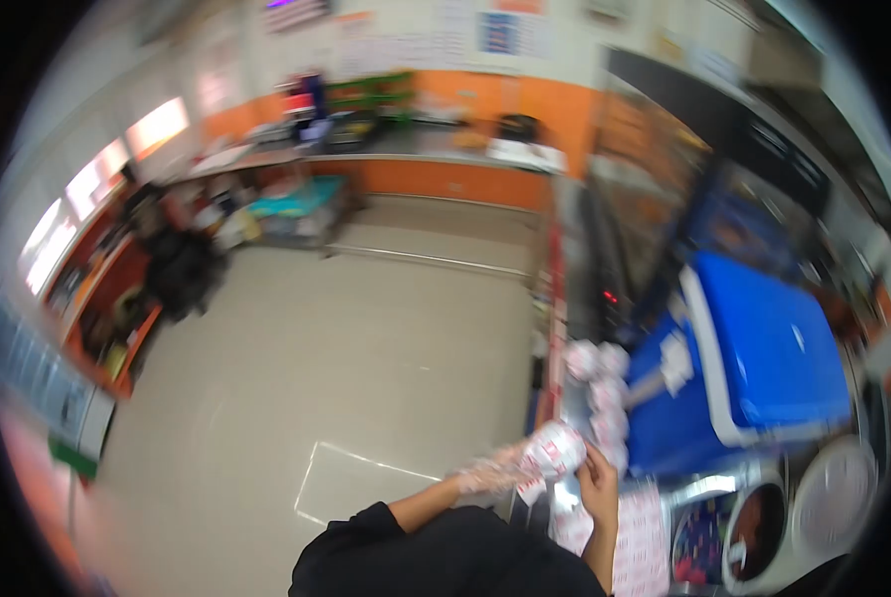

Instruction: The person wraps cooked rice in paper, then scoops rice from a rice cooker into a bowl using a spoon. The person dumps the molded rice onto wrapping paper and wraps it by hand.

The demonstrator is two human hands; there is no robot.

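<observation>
A round bundle wrapped in white paper with red print (557,450) is between my hands, over the edge of the metal counter. My left hand (495,472), in a clear plastic glove, is closed around the bundle from the left. The bare fingers of my right hand (597,484) pinch the bundle's right side. What the paper encloses is hidden. Just beyond, several similar wrapped bundles (608,394) sit in a row on the counter. Under my right forearm lie printed wrapping sheets (641,537).
A blue cooler box (655,423) with a blue lid (779,348) stands right of the bundles. Nearer are round-mouthed containers (759,532) and a round pale lid (836,497). A glass-fronted cabinet (645,159) rises behind. Tiled floor (346,338) extends left; a dark chair (177,259) stands there.
</observation>
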